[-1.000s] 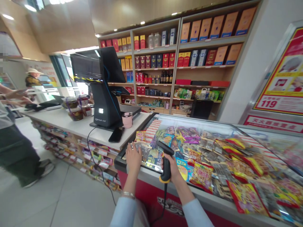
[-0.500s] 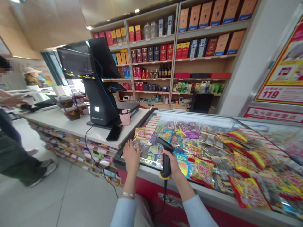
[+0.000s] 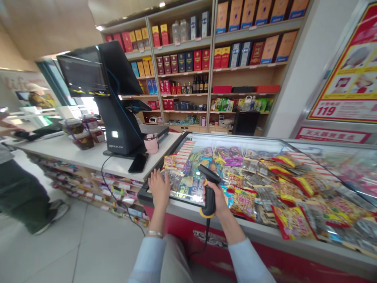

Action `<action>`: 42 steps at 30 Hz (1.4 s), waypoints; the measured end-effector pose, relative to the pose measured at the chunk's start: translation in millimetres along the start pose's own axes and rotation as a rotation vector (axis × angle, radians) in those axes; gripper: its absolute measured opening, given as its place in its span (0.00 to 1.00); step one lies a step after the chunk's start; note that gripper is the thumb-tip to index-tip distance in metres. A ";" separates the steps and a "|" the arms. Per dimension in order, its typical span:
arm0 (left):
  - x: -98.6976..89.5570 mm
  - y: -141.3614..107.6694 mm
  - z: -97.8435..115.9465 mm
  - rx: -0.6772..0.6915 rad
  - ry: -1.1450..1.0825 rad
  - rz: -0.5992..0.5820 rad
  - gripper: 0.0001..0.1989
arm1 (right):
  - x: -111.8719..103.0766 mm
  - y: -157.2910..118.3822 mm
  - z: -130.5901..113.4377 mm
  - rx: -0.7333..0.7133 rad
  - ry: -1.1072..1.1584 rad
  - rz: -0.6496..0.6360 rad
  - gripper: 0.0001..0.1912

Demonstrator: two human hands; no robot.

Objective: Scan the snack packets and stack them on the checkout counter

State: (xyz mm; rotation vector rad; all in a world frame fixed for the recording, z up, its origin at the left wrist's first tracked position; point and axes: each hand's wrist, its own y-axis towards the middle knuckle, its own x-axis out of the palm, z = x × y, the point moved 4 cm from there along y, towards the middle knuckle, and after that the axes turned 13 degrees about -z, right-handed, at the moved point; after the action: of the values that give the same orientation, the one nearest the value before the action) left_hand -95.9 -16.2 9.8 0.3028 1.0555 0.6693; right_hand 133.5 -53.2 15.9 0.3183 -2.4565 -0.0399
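Note:
My left hand (image 3: 159, 187) lies flat with its fingers spread at the near left corner of a glass-topped display case (image 3: 169, 199), beside some clear snack packets (image 3: 176, 177). In my right hand (image 3: 217, 199) is a black and yellow barcode scanner (image 3: 209, 194), held upright by its handle above the case's front edge, its cable hanging down. Many snack bags lie spread to the right, among them a red and yellow bag (image 3: 244, 203) close to my right hand.
A black register (image 3: 119, 118), a phone (image 3: 138, 162) and a pink cup (image 3: 151, 144) stand or lie on the white counter (image 3: 118, 165). Plastic tubs (image 3: 83, 140) sit farther left. Someone in green trousers (image 3: 23, 192) is at the left. Boxed goods fill the shelves (image 3: 182, 73) behind.
The view has shifted slightly, so the case and register appear farther left. My right hand has tilted the scanner a little and moved it slightly right. The person at the left has moved partly out of view.

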 end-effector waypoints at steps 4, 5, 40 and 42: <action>-24.0 13.1 37.5 0.110 -0.100 0.041 0.25 | -8.6 -17.2 -44.4 -0.084 -0.033 0.016 0.15; -28.8 15.5 48.6 0.143 -0.127 0.047 0.25 | -12.0 -21.6 -55.9 -0.108 -0.042 0.028 0.15; 69.9 -136.7 325.3 0.565 -0.145 -0.544 0.28 | -221.6 -170.9 -197.5 -0.374 -0.119 0.545 0.18; 68.7 -138.3 325.6 0.546 -0.078 -0.570 0.30 | -224.7 -169.8 -196.6 -0.372 -0.128 0.537 0.18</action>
State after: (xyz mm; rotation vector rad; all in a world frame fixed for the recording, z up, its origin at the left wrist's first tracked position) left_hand 261.1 -51.8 42.9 0.4672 1.1683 -0.1513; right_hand 461.7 -154.6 15.7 -0.5186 -2.5143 -0.2880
